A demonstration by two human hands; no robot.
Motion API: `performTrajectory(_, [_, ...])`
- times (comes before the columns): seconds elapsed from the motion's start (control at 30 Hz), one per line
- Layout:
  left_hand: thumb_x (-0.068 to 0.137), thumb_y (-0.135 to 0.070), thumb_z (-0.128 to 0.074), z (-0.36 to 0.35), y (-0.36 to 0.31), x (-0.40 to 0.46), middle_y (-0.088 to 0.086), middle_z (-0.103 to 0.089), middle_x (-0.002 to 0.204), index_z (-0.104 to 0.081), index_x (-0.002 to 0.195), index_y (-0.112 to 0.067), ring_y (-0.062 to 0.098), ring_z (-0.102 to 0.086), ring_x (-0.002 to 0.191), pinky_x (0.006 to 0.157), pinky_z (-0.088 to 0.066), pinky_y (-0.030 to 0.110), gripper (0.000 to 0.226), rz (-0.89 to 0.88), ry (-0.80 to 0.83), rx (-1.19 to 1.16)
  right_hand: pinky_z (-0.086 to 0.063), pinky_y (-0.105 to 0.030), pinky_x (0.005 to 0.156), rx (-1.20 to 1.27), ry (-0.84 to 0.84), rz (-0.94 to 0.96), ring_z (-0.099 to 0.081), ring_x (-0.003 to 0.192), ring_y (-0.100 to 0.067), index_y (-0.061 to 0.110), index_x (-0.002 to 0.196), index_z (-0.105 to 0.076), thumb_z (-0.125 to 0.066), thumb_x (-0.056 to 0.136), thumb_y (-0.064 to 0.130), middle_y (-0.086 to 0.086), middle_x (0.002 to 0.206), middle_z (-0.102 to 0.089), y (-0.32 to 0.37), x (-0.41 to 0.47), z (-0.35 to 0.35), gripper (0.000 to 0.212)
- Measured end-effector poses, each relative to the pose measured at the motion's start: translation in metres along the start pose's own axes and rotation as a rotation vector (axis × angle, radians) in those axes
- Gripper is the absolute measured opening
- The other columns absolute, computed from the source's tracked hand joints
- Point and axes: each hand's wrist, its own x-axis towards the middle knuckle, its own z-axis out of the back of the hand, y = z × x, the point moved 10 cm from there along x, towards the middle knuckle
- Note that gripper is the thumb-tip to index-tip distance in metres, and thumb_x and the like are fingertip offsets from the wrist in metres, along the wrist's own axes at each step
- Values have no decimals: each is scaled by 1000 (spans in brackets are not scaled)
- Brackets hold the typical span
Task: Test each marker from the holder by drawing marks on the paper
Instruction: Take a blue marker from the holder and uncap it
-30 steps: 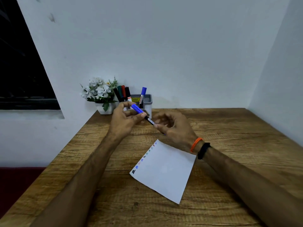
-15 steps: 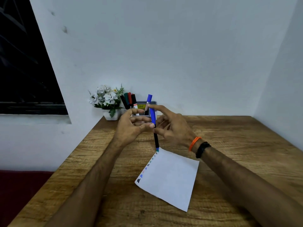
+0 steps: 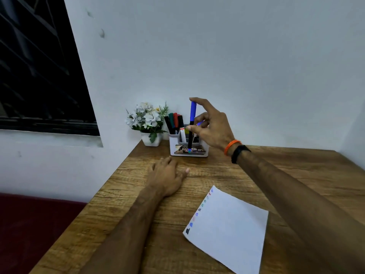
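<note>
My right hand [image 3: 212,125] pinches a blue-capped black marker [image 3: 192,123] upright, cap end up, in front of the white holder [image 3: 188,149] at the back of the table. Inside the holder stand several markers [image 3: 174,123] with black, green and red caps, plus another blue one partly hidden behind my fingers. My left hand [image 3: 167,175] rests flat on the wooden table, holding nothing. The white paper [image 3: 229,228] lies near the front with a row of small coloured marks along its left edge.
A small white pot of white flowers [image 3: 148,121] stands left of the holder against the wall. The wooden table [image 3: 276,171] meets walls at the back and right. A dark window is on the left, and a dark red surface lies below the table's left edge.
The cap is back on the marker. My left hand has let go and dropped to the table. My right hand has carried the marker back to the holder.
</note>
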Motion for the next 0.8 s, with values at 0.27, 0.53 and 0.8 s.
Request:
performTrajectory(0.27, [92,-66,-27,-3,4,5,5,-29,156,-39,142,-20,25,-24,143,116,-16,51,69,11,-31,29,-61,-35,76,-19,-113,30,-67,60,-5,36,141,-44,-82,77,21,17,76,-65,0,47,-23,76])
performTrajectory(0.53, [91,-67,-27,-4,4,8,5,-29,155,-39,141,-21,24,-23,143,116,-15,53,68,8,-35,21,-60,-37,77,-166,-39,20,-69,65,-10,38,136,-46,-76,79,21,12,78,-71,-12,56,-55,67])
performTrajectory(0.8, [91,-67,-27,-5,5,8,5,-28,156,-39,141,-20,24,-21,144,116,-14,54,69,13,-33,16,-53,-33,78,-280,151,-25,-67,93,-20,29,127,-58,-71,87,20,3,98,-74,-27,39,-78,43])
